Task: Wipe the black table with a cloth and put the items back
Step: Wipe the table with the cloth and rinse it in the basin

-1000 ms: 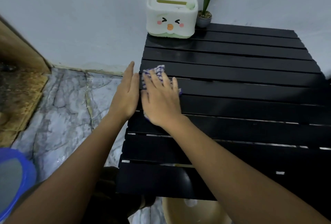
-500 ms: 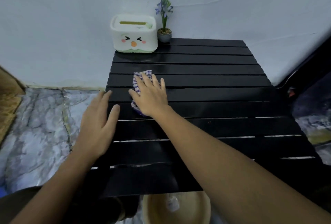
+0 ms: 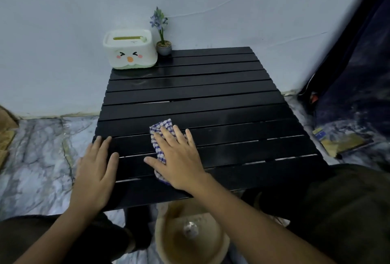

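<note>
A black slatted table (image 3: 221, 99) stands against the pale wall. My right hand (image 3: 179, 158) presses flat, fingers spread, on a blue-and-white checked cloth (image 3: 161, 127) near the table's front left. My left hand (image 3: 95, 168) lies flat on the table's left front edge, fingers straight. A white tissue box with a cartoon face (image 3: 129, 49) and a small potted purple flower (image 3: 162, 33) stand at the far left corner.
A beige basin (image 3: 190, 240) sits on the floor under the table's front edge, between my knees. Marble-patterned floor (image 3: 38, 158) lies to the left. A dark cloth (image 3: 358, 86) hangs at the right, with a yellow packet (image 3: 341, 141) on the floor below it.
My right hand has slid the cloth toward the front of the table. My left hand stays on the left edge, a little nearer the front. The camera has tilted and pulled back.
</note>
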